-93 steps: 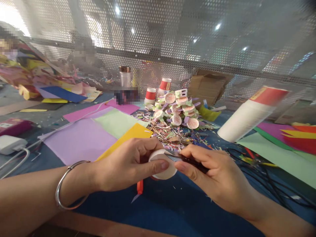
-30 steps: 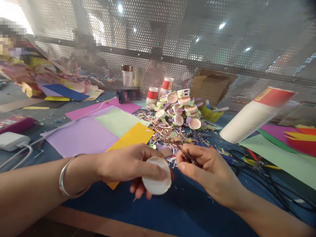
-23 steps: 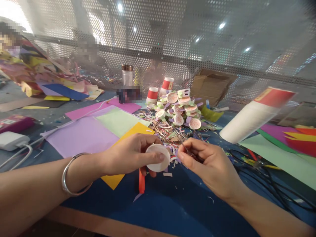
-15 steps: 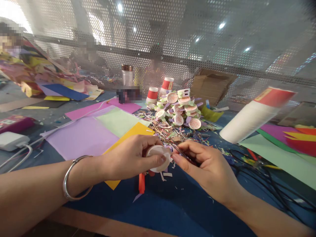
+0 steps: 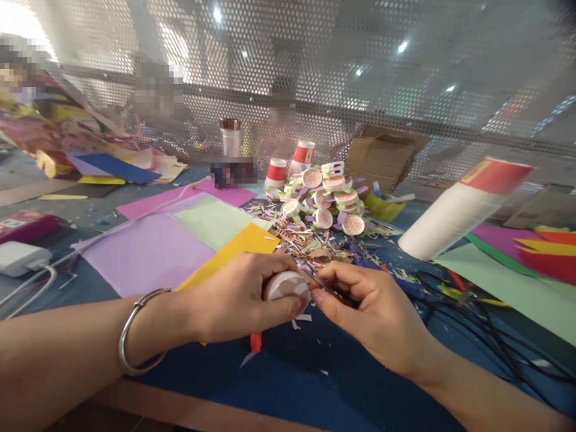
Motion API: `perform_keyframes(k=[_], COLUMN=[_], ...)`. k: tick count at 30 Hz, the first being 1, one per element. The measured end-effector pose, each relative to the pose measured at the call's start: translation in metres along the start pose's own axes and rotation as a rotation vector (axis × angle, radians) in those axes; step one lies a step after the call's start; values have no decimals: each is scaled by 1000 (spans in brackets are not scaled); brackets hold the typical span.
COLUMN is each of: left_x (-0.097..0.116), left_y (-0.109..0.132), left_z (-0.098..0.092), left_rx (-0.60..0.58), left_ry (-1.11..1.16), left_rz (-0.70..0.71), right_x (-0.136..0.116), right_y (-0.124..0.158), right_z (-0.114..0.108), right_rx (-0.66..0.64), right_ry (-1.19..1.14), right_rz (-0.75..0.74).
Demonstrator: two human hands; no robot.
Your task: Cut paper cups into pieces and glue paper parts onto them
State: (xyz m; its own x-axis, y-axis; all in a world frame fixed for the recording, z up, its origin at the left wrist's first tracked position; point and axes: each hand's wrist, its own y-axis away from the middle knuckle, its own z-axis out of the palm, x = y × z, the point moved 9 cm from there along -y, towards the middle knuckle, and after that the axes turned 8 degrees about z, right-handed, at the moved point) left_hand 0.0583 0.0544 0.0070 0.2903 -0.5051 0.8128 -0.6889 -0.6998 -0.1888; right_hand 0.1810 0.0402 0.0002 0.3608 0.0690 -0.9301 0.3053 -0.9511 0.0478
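While the left hand (image 5: 238,297) curled its fingers closely around the round white piece (image 5: 284,285) between both hands, apparently to steady it, the right hand (image 5: 378,318) pinched a dark tool (image 5: 332,290), presumably for control. The tool's long axis ran 4 to 10 o'clock, tip toward 10; the piece's visible face tilted toward 6.

Lidded jar (image 5: 231,143) stood near perforated screen (image 5: 315,60). Cardboard (image 5: 378,161) sat right of jar; white charger (image 5: 20,259) lay front-left of it, black cables (image 5: 490,331) front-right.
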Motion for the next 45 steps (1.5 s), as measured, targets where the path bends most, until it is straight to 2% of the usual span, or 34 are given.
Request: perform_keyframes(k=[5,14,27,37,42,45], left_x=[3,0,4,5,-2,-1], left_y=[0,-1,-1,4,-1,-2], left_z=[2,-3,1,16,14,15], left_rx=[-23,25,17,-150,-204,-265], left_ry=[1,-47,85,606,681,670], left_rz=[13,-12,21,-27,-52,-46], right_x=[0,0,-5,-2,-7,-5], right_y=[-1,0,-1,-3,2,5], right_z=[5,3,4,-6,-12,-14], right_rx=[-61,-31,-24,28,102,129], right_ry=[-49,-48,-70,-91,-30,-25], right_rz=[22,-16,-25,-3,-64,-53])
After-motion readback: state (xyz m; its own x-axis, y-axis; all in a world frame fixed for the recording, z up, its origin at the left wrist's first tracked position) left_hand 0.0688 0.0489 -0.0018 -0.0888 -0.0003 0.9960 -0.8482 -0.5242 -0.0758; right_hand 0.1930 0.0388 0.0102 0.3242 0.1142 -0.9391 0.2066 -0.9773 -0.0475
